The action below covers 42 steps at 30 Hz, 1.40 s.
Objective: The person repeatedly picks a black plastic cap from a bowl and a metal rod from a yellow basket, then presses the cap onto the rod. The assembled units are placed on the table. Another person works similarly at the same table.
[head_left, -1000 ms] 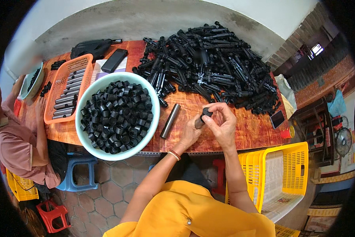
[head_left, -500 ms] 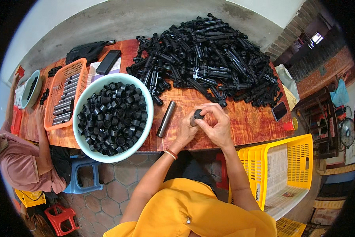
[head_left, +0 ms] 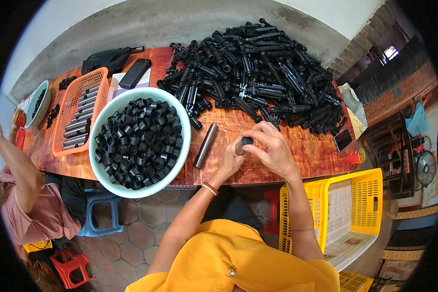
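Note:
My left hand (head_left: 230, 161) is closed around a short-looking dark cylinder, seen nearly end-on, so its length is hidden. A round black cap (head_left: 247, 141) shows at its upper end. The thumb and fingers of my right hand (head_left: 274, 152) pinch this cap from the right. Just left of my hands a grey metal tube (head_left: 206, 146) lies slantwise on the wooden table (head_left: 199, 177). Beside it stands a pale blue basin (head_left: 93, 151), heaped with small black plastic rings (head_left: 141, 143).
A big pile of black tubular parts (head_left: 262, 73) covers the table's back. An orange basket (head_left: 58, 141) holds metal tubes. A phone (head_left: 344, 140) and a red can (head_left: 357, 156) lie right. Yellow crates (head_left: 366, 204) stand lower right; a co-worker's arm (head_left: 21, 168) is far left.
My right hand has shifted slightly right and down on the cap, its fingers a little differently placed. The co-worker's arm has pulled back from the orange basket. The view has shifted slightly.

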Motion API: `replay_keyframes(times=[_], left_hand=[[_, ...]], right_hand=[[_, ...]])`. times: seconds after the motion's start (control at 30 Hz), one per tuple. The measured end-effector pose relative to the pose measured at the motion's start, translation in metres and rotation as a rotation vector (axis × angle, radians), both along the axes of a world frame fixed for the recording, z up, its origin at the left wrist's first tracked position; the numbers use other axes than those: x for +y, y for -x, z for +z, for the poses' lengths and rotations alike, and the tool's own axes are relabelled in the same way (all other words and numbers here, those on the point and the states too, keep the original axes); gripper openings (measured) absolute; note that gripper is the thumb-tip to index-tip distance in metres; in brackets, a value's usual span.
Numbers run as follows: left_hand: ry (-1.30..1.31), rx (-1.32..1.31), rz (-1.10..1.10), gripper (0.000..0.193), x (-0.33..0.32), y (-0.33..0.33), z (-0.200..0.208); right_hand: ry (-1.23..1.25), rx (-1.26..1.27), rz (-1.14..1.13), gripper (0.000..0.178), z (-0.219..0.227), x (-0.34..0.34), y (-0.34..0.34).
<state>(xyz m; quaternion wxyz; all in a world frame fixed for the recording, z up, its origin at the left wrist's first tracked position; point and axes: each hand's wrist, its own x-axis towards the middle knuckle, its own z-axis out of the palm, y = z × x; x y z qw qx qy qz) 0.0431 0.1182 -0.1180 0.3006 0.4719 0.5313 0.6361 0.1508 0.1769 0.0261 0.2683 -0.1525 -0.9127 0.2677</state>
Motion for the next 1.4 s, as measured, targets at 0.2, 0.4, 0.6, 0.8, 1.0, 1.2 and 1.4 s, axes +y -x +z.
replay_keyframes(times=[0.2,0.4,0.6,0.8,1.0,1.2,1.4], left_hand=[[0.124,-0.091,-0.376,0.02,-0.005,0.024,0.03],[0.076,-0.032,-0.466,0.021,-0.002,0.029,0.031],[0.106,-0.154,-0.307,0.013,-0.008,0.016,0.022],[0.086,-0.038,-0.111,0.018,-0.01,0.001,0.016],[0.048,-0.05,0.053,0.019,-0.009,-0.015,0.01],[0.014,-0.114,0.076,0.012,-0.002,-0.02,-0.012],[-0.053,-0.067,0.049,0.01,0.003,-0.02,-0.029]], right_hand=[[0.089,-0.089,0.284,0.028,0.008,0.03,0.0],[0.346,-0.184,0.398,0.031,0.009,0.045,0.005],[0.349,-0.041,0.237,0.031,-0.005,0.035,0.002],[0.335,0.122,0.036,0.028,-0.016,0.009,-0.007],[0.269,0.245,-0.198,0.026,-0.024,-0.014,-0.004],[0.137,0.282,-0.415,0.023,-0.019,-0.041,0.002],[0.156,0.246,-0.527,0.023,-0.018,-0.054,0.005]])
